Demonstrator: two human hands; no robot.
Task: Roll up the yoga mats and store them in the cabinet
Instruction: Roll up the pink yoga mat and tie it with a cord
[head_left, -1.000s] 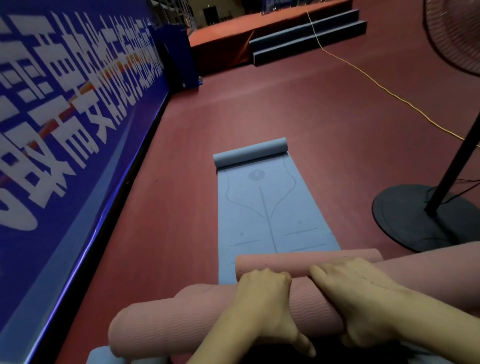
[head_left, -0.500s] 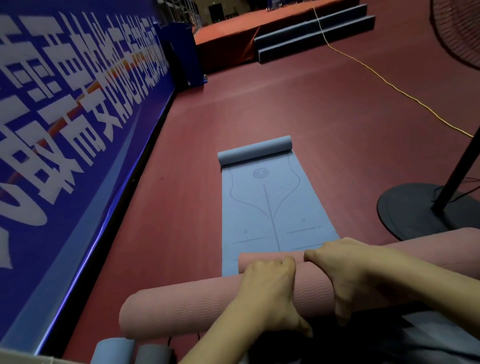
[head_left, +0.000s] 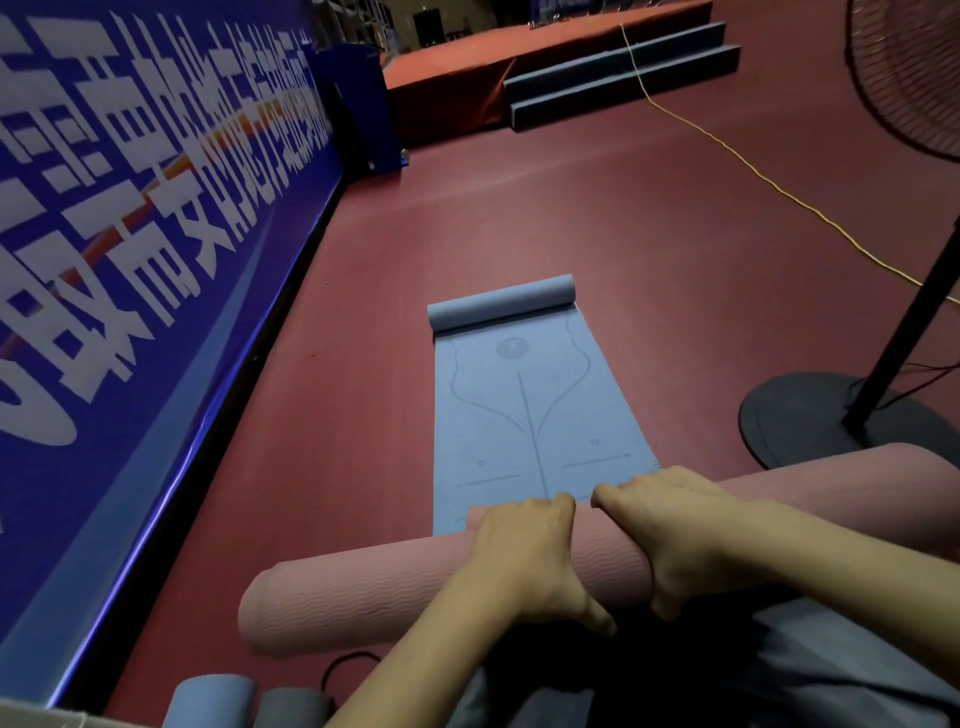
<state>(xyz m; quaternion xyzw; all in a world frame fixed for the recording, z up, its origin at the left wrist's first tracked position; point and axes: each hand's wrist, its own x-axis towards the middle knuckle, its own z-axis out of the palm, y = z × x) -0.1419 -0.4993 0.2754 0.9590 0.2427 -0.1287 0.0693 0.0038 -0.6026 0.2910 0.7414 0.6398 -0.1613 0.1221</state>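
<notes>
Dark red floor beside blue banner wall; left hand and right hand curled, gripping pink mat roll over blue mat.

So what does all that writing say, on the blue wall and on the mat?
Blue banner: large white Chinese characters, seen at too steep an angle and cut off by the frame; I cannot read them reliably.
Blue yoga mat: a round logo near the rolled far end, too faint to read; otherwise only alignment lines.
Pink yoga mat: a wave texture, no text.
</notes>
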